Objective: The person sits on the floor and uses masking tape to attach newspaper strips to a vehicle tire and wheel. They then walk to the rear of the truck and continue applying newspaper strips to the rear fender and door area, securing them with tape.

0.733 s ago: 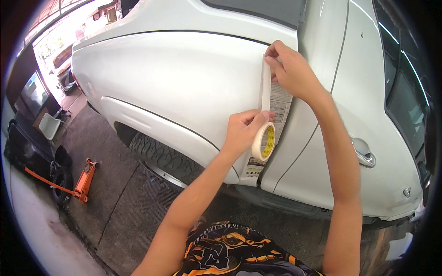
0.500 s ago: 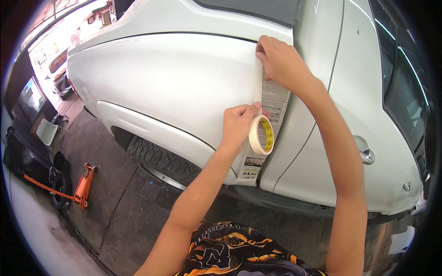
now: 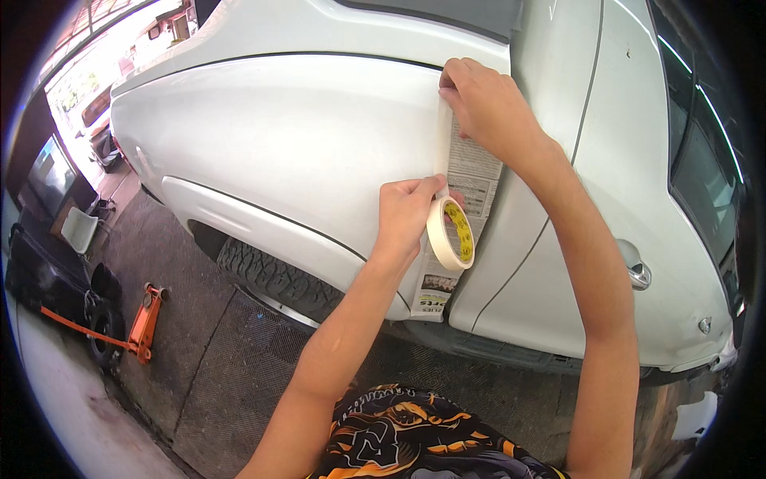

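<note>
Head view: left hand [image 3: 405,214], grip clamped on the tape just at the top of the tape roll [image 3: 436,233]; right hand [image 3: 491,104], grip bunched together on the upper end of the tape strip [image 3: 444,144]; strip runs upright between them along the newspaper's [image 3: 469,185] left edge, over the white panel [image 3: 279,136]; roll hangs in front of the paper. Risks, my read: uneven pull from either hand could skew or wrinkle the strip; a strip drifting sideways could leave the paper edge loose; roll twisting could tear the tape. Versus 0.7 s ago: strip now sits further left, hiding the paper sliver that showed beside it; roll's lean has flipped.
</note>
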The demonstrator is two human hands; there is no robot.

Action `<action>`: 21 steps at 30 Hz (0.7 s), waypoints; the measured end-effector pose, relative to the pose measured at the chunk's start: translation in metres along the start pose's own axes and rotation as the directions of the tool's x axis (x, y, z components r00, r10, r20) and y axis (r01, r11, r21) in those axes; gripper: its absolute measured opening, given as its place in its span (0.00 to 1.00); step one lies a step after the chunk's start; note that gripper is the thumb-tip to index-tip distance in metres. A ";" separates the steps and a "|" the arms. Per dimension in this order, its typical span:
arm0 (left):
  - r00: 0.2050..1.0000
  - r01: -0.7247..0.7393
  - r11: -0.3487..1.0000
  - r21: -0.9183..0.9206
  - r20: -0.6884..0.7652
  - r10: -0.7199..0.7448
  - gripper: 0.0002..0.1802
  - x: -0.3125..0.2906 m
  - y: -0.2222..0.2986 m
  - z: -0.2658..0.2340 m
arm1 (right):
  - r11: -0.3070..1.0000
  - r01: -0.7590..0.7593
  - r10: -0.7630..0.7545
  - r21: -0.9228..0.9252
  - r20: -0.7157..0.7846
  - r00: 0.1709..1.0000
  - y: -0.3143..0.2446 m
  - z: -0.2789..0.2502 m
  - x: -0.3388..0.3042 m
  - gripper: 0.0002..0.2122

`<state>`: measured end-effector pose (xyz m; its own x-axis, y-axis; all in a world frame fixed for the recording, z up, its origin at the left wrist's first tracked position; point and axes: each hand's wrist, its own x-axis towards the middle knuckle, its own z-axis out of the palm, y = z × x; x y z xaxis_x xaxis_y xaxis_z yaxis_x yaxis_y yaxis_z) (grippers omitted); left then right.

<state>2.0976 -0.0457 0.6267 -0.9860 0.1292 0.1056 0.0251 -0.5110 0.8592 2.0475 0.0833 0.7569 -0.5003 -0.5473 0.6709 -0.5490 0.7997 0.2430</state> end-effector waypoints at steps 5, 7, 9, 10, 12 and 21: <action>1.000 0.011 1.000 0.007 -0.001 -0.011 0.17 0.002 -0.001 -0.001 | 0.999 -0.017 0.017 0.031 0.008 1.000 0.000 -0.002 0.000 0.07; 1.000 0.020 1.000 0.015 -0.009 -0.020 0.17 0.003 0.000 0.000 | 0.998 -0.016 0.017 0.065 -0.012 1.000 0.000 -0.002 -0.002 0.07; 1.000 0.011 1.000 0.019 -0.011 -0.011 0.17 0.002 -0.001 0.001 | 0.996 -0.030 0.031 0.089 -0.003 1.000 0.001 -0.002 -0.002 0.07; 1.000 0.009 1.000 0.022 -0.012 -0.009 0.16 0.001 -0.002 0.001 | 0.994 -0.040 0.040 0.101 0.003 0.999 0.001 -0.002 -0.003 0.07; 1.000 -0.004 1.000 0.008 -0.015 0.005 0.17 0.000 -0.001 0.002 | 0.991 -0.036 0.036 0.131 0.003 0.999 0.001 -0.005 -0.003 0.07; 1.000 -0.008 0.998 0.062 -0.010 0.009 0.16 -0.001 -0.001 0.002 | 0.997 -0.020 0.020 0.079 -0.002 1.000 0.003 -0.002 -0.005 0.06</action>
<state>2.0983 -0.0439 0.6263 -0.9873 0.1162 0.1083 0.0435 -0.4580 0.8879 2.0496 0.0890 0.7560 -0.5095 -0.5307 0.6773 -0.5903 0.7883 0.1736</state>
